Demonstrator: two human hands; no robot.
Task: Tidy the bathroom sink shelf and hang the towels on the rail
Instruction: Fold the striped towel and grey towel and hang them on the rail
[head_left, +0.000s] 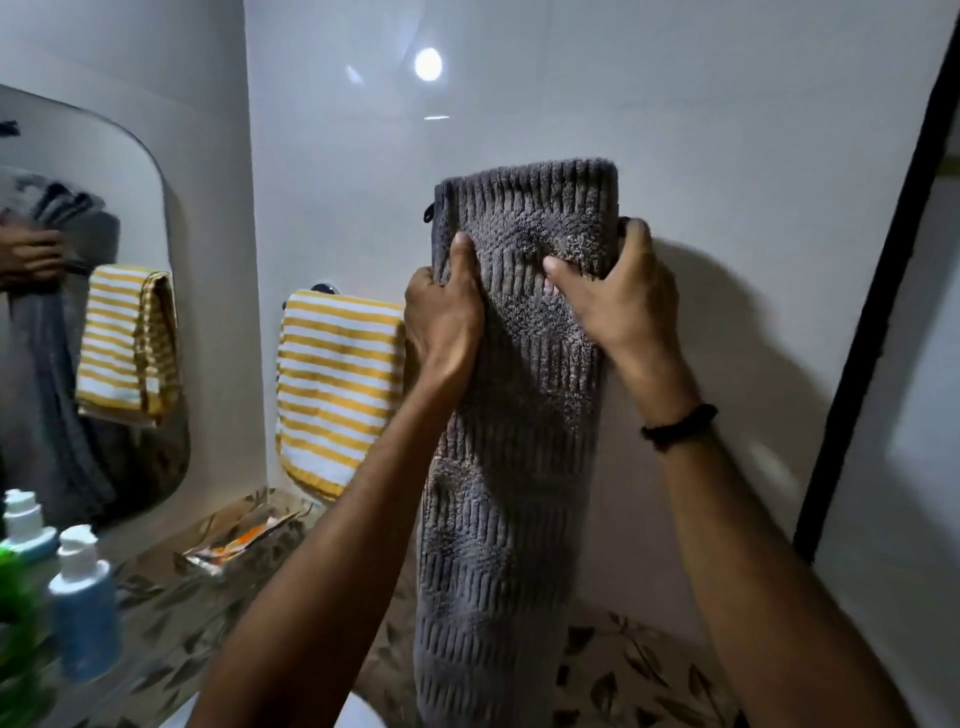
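Both hands, left hand (441, 312) and right hand (618, 296), are grasping the grey ribbed towel (519, 415) with clenched fingers; uneven draping is risking it sliding off the hidden rail.

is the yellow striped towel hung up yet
Hung: the yellow striped towel is draped over the rail and hangs straight down.

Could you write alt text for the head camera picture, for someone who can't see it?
A person holds a folded grey towel up against a white wall, the left hand gripping its left edge and the right hand its right edge. A yellow-and-white striped towel hangs on the rail to the left, near a mirror.
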